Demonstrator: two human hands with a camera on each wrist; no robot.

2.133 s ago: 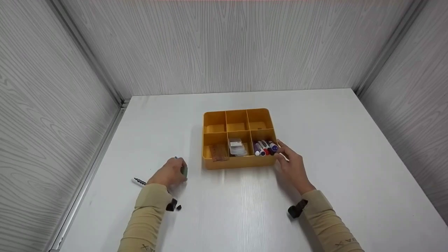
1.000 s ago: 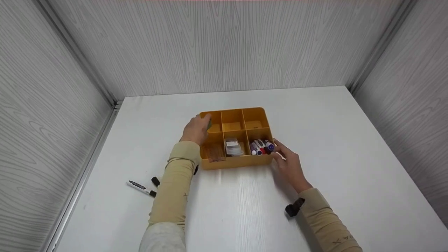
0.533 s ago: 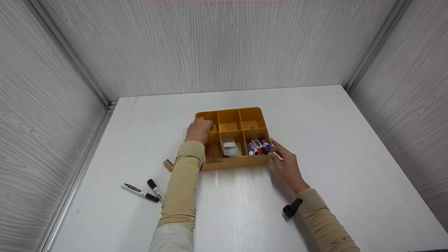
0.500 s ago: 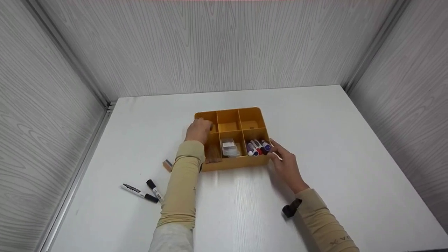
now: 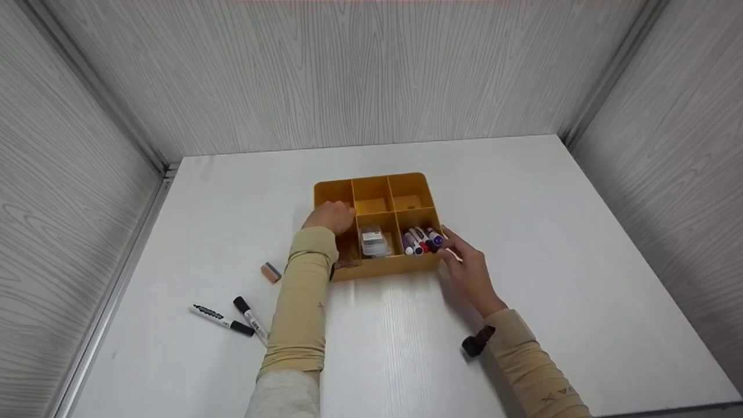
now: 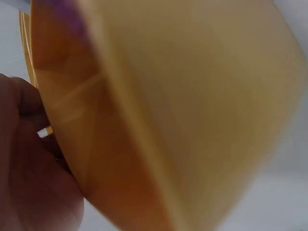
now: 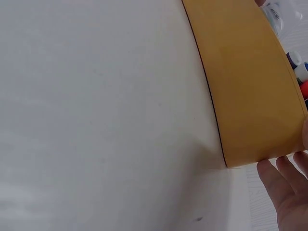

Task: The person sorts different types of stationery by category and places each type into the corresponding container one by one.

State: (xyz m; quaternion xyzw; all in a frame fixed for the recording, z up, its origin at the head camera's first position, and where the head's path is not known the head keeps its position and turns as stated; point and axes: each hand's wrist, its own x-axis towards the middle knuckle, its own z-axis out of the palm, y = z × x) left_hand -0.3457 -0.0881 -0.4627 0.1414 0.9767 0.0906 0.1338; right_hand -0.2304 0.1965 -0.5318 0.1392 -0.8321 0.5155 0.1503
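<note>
A yellow six-compartment organizer box (image 5: 389, 267) stands on the white table. My left hand (image 5: 331, 217) reaches down over its back-left compartment, its fingertips hidden in the head view. In the left wrist view the same hand (image 6: 36, 173) is partly covered by the box wall, and a small white piece (image 6: 44, 132) shows beside the fingers; I cannot tell what they hold. At the front right corner, my right hand (image 5: 469, 270) holds the box between thumb and fingers. Several whiteboard markers (image 5: 422, 240) lie in the front right compartment, and clear plastic cases (image 5: 374, 242) in the front middle one.
Left of the box lies an orange eraser (image 5: 271, 272) with a dark band. Nearer the front are two black-capped markers, one whole marker (image 5: 222, 320) and another marker (image 5: 251, 319) partly under the left sleeve. Wood-grain panels (image 5: 348, 75) wall the table's back and sides.
My left hand has gone from the table at left, carrying something green, into the back-left compartment. The eraser and markers it covered now show. My right hand stays at the box corner.
</note>
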